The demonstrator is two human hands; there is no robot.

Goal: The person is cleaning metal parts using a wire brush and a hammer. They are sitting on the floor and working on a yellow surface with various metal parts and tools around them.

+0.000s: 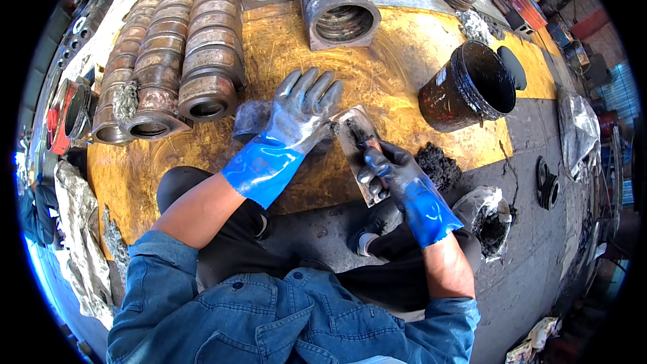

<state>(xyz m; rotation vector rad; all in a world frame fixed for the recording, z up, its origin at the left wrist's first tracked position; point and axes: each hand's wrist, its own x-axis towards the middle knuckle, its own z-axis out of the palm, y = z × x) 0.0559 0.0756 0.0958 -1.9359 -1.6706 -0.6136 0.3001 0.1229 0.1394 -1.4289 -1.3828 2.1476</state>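
Workshop floor point(536, 229): flat tool point(352, 128) gripped, left hand point(296, 111) extended

Stained yellow sheet point(397, 61) underlies the work. The gloved right hand point(394, 170) has its fingers closed round the flat tool, which is tilted between the left hand and a black bucket point(448, 98). The left hand, also gloved, has fingers straight and slightly apart above a metal ring point(249, 118); contact cannot be determined. Rows of metal rings point(214, 34) lie beyond.

**Mostly Blue Was Worn**

The left hand point(303, 108) and the right hand point(397, 172) wore gloves point(286, 127), grey with dark stains, and their glossy blue cuffs point(266, 170) were wavy at the edge. The shirt point(175, 317) was blue, with stitched pockets point(239, 313) and dark buttons point(237, 286). The trousers point(232, 256) were black.
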